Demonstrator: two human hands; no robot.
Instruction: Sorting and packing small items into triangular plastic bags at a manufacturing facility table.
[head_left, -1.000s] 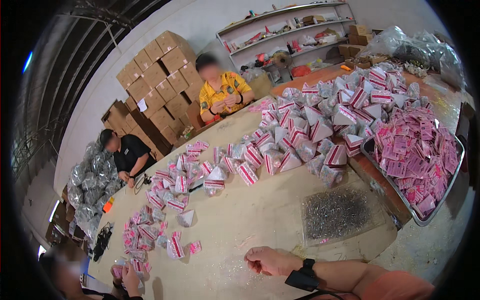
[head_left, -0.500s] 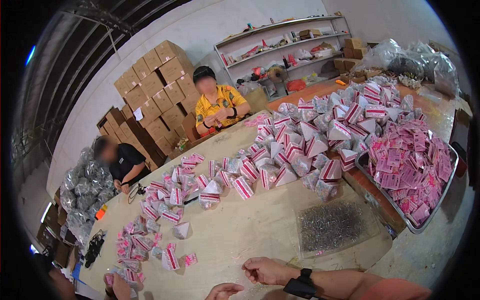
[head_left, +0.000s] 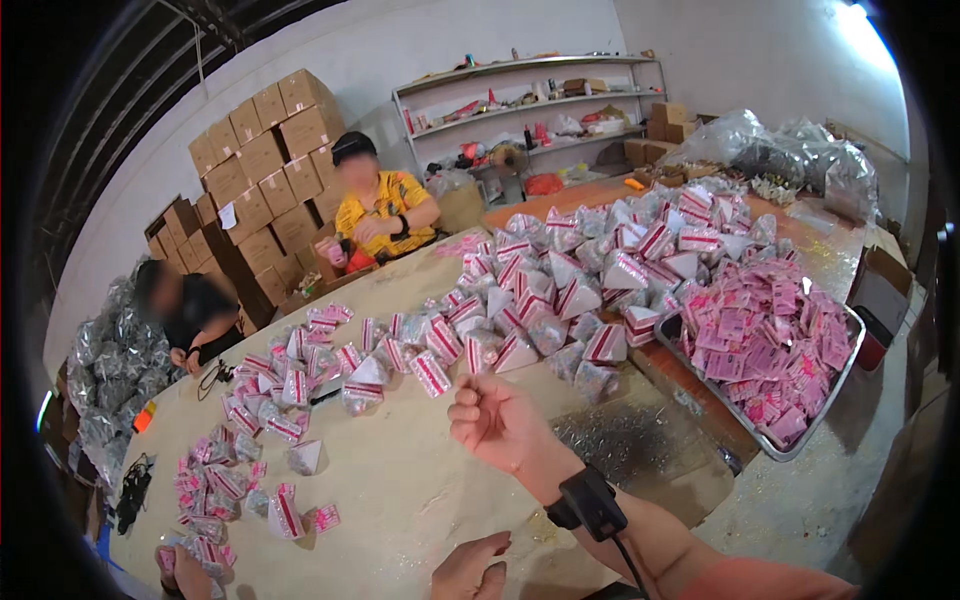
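My right hand (head_left: 495, 425) is raised over the table in front of the pouches, its fingers curled in. Whatever it may hold is hidden. A black band (head_left: 588, 500) with a cable is around that wrist. Low at the front edge, my left hand (head_left: 470, 570) has its thumb and fingers apart and nothing visible in it. Just beyond my right hand lies a clear pouch with a red-and-white striped top (head_left: 430, 374), apart from the fingertips. Behind my right forearm, a shallow clear tray of many small dark metal pieces (head_left: 640, 440) is partly covered.
Piled pouches (head_left: 590, 265) stretch across the table (head_left: 400, 470). A metal tray (head_left: 858, 345) heaped with pink cards (head_left: 765, 345) stands at right. Two people (head_left: 385, 210) sit across; another person's hand (head_left: 190, 575) is at lower left. Cartons (head_left: 260, 160) and shelves (head_left: 530, 100) stand behind.
My right hand has moved up and away from me, toward the pouches. My left hand shows more at the lower edge. The whole view has shifted, with the scene sitting further left.
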